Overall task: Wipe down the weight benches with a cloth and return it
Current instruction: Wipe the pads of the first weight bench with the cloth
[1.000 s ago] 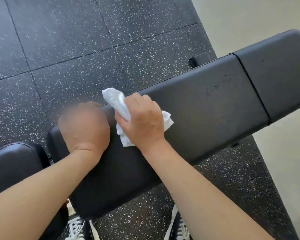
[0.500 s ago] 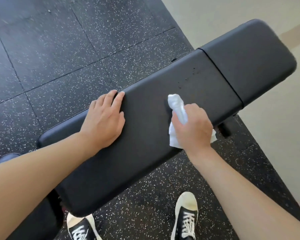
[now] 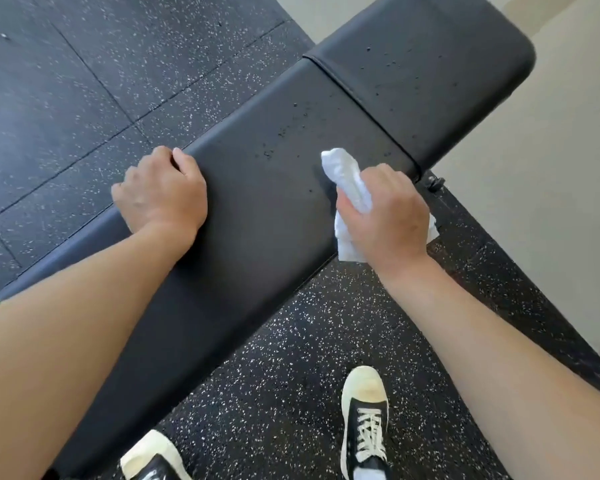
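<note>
Black rubber floor [image 3: 94, 81] flecked with white runs under a black padded bench [image 3: 264, 202] that crosses the view on a slant, from the lower left up to the upper right, where pale flooring [image 3: 534, 209] begins. At the bench's near edge, just short of the seam [image 3: 357, 102] between its long pad and its short end pad, the right hand [image 3: 385, 213] grips a white cloth [image 3: 347, 181], fingers curled round it; one bunched end sticks out past the thumb and lies on the pad, and another bit hangs out below the wrist, over the near edge. The left hand [image 3: 160, 192] rests on the far edge of the long pad, well apart from the right, its fingers bent over that edge and holding onto the pad. Dark specks or droplets dot the pad between the cloth and the far edge, and more are scattered over the end pad [image 3: 430, 64]. A metal bolt or knob [image 3: 435, 183] of the frame shows just beyond the right hand, under the seam. Both bare forearms reach in from the bottom corners. Below the bench's near edge stand two black shoes with cream toe caps and white laces, the right one [image 3: 364, 420] in full view on the floor, the left one [image 3: 153, 459] partly cut off at the bottom edge
</note>
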Motion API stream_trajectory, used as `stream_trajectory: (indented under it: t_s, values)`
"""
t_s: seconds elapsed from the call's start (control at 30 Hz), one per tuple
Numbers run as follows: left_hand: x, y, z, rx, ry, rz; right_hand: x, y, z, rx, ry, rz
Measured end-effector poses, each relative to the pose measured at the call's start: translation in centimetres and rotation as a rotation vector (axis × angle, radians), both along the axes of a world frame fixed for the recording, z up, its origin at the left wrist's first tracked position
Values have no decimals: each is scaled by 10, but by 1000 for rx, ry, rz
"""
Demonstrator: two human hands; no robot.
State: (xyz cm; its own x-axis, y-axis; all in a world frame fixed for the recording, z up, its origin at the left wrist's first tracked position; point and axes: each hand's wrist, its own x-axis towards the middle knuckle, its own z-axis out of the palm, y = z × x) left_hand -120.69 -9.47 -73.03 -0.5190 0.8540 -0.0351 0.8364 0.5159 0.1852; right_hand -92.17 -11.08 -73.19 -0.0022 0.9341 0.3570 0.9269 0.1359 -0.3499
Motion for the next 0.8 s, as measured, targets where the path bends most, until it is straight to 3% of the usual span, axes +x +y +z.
stream_trajectory:
  t_s: [0.13,0.27,0.37,0.43,0.5,0.63,0.8]
  values:
    - [-2,0,2,-1,-22,12,-45,-33,2,-39,79,28]
    - [0,1,2,17,-46,40,-111,-85,8,-72,47,369]
    - [0,2,2,11,-47,46,-111,-89,8,-65,-14,552]
    - [1,3,2,6,-39,43,-82,-64,10,-20,-122,516]
    - [1,3,1,2,-28,32,-37,-29,7,33,-200,342]
    - [-1,2,0,12,-19,21,28,24,10,-1,-22,91]
    - [0,3,-1,21,-12,6,-76,-26,6,-52,53,373]
